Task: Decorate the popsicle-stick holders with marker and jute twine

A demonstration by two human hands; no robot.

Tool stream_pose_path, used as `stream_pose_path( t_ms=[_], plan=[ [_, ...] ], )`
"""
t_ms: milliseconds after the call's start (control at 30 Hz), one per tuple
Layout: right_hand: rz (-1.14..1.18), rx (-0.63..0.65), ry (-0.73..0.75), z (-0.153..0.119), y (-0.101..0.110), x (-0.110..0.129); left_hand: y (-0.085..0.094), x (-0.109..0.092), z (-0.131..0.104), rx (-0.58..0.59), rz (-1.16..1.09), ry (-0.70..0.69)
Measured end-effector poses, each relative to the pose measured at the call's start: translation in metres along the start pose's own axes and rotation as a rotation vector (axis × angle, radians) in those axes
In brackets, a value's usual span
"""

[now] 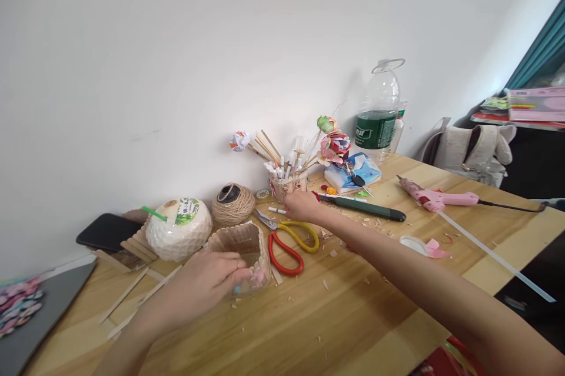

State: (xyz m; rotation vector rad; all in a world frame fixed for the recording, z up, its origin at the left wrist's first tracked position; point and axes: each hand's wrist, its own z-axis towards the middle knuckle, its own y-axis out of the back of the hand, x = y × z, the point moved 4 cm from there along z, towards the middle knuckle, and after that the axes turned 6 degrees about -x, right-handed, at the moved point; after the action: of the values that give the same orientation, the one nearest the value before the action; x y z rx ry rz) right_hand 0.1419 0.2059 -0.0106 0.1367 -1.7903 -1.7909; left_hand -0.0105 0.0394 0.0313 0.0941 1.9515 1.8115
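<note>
My left hand (pixel 216 279) is closed on the near side of a small box (pixel 260 246) edged with wooden sticks; pink and blue bits show at its fingertips. My right hand (pixel 302 205) reaches to the front of a decorated pen holder (pixel 286 183) full of pens and sticks. Its fingers are bent, and their tips and anything in them are hidden. A white marker (pixel 277 210) lies just left of it. Scissors (pixel 286 240) with red and yellow handles lie between the two hands. A ball of twine (pixel 236 205) stands behind the box.
A wrapped coconut (pixel 179 232), a black phone (pixel 108 232) and wooden sticks (pixel 126 293) are at the left. A green cutter (pixel 371 209), a pink glue gun (pixel 441 196), a tissue pack (pixel 353 173) and a large bottle (pixel 377 129) are at the right. Paper flowers (pixel 335 146) rise behind.
</note>
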Motion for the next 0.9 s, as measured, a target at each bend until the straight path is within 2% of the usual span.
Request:
stream_pose_path(
  t_ms=[100, 200, 333, 433, 600, 667, 767, 900],
  plan=[
    [0.173, -0.081, 0.006, -0.005, 0.015, 0.002, 0.001, -0.003, 0.000, -0.041, -0.018, 0.021],
    [0.421, -0.164, 0.035, -0.019, 0.037, 0.007, 0.006, -0.010, 0.002, -0.123, -0.136, -0.001],
    [0.760, -0.181, 0.037, -0.052, 0.058, 0.018, 0.015, -0.014, 0.004, -0.349, -0.314, -0.020],
    [0.945, -0.175, 0.026, -0.076, 0.062, 0.028, 0.012, -0.018, 0.001, -0.495, -0.374, 0.027],
    [1.469, -0.143, -0.098, -0.104, 0.053, 0.038, -0.001, -0.038, -0.007, -0.561, -0.334, 0.027],
    [1.516, -0.120, -0.076, -0.113, 0.050, 0.041, -0.001, -0.048, -0.010, -0.630, -0.269, -0.026],
    [1.456, -0.108, 0.018, -0.125, 0.047, 0.046, -0.001, -0.060, -0.015, -0.712, -0.182, -0.137],
    [1.427, 0.130, 0.063, -0.142, 0.036, 0.056, -0.012, -0.073, -0.015, -0.673, -0.041, -0.221]
  ],
)
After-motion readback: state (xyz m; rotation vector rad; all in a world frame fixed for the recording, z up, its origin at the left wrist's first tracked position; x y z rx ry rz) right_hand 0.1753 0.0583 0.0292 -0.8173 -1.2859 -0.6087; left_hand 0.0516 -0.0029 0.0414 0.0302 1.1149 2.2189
